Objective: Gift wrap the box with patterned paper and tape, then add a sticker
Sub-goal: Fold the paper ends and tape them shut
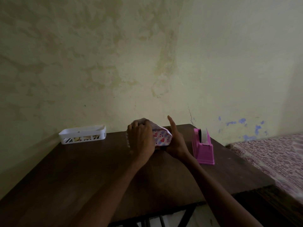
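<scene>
One dark wooden table (98, 169) carries everything. At its 10 o'clock a white slotted basket (65, 135) holds small flat pieces, yellow and striped. At 2 o'clock stands a pink tape dispenser (205, 149). At 12 o'clock lies the box (161, 139) in heart-patterned paper (157, 128). The left hand (141, 138) grips the paper. The right hand (176, 145) lies against the box's right end, forefinger (171, 123) raised; whether it grips, I cannot tell.
</scene>
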`<state>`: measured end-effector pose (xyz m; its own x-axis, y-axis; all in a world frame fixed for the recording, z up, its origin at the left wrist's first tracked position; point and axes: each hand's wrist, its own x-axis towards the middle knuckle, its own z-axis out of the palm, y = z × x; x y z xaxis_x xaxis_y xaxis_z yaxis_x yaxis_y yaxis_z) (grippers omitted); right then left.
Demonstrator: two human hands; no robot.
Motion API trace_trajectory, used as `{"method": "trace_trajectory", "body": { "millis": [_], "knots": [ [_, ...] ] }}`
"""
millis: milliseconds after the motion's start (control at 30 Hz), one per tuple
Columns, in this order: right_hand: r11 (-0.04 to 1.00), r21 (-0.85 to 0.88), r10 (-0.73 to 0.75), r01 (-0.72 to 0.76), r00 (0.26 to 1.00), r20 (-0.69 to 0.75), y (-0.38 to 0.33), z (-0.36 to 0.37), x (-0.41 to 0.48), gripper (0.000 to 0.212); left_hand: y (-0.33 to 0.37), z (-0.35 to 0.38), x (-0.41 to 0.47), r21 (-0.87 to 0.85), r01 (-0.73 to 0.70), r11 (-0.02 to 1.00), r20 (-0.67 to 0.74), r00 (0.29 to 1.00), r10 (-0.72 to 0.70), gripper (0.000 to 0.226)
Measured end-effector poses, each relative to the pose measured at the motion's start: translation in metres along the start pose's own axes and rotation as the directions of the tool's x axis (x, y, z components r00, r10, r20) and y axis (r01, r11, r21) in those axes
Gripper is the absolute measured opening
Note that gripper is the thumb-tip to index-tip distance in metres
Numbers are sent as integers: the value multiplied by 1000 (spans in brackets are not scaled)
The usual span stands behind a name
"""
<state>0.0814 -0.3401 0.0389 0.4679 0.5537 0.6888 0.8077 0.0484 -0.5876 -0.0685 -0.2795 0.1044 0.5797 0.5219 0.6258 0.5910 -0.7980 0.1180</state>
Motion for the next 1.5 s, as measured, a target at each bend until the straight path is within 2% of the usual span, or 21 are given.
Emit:
{"method": "trace_trajectory", "body": {
  "millis": [133,400,633,767,1000,1100,1200,1367,1500],
  "knots": [
    [1000,-5,4,-4,1000,-7,-1,3,0,129,-2,-1,2,-5,19,1000,-45,999,-19,52],
    [1000,3,-12,12,1000,-24,0,5,0,126,-4,-3,3,19,-29,999,-105,994,30,50],
    [1000,15,-6,6,1000,-1,2,4,0,126,-4,-2,5,103,-68,992,-100,992,79,43],
    [1000,18,-11,11,1000,-6,0,4,-2,124,-3,-1,2,141,-84,986,-75,993,95,43],
    [1000,29,10,-10,1000,-11,-2,5,-5,127,0,2,2,287,-105,952,47,994,96,47],
    [999,40,0,1,1000,-16,-4,5,-5,127,2,-3,1,273,-108,956,82,993,88,58],
    [999,42,-6,6,1000,-15,-5,2,-5,124,1,-5,-3,209,-125,970,26,992,122,66],
    [999,35,5,-5,1000,3,-7,0,-4,123,-2,-5,-13,271,-161,949,9,986,165,64],
    [999,41,-21,22,1000,-10,-4,-3,-3,120,-12,1,-18,153,-196,969,-180,958,223,68]
  ]
}}
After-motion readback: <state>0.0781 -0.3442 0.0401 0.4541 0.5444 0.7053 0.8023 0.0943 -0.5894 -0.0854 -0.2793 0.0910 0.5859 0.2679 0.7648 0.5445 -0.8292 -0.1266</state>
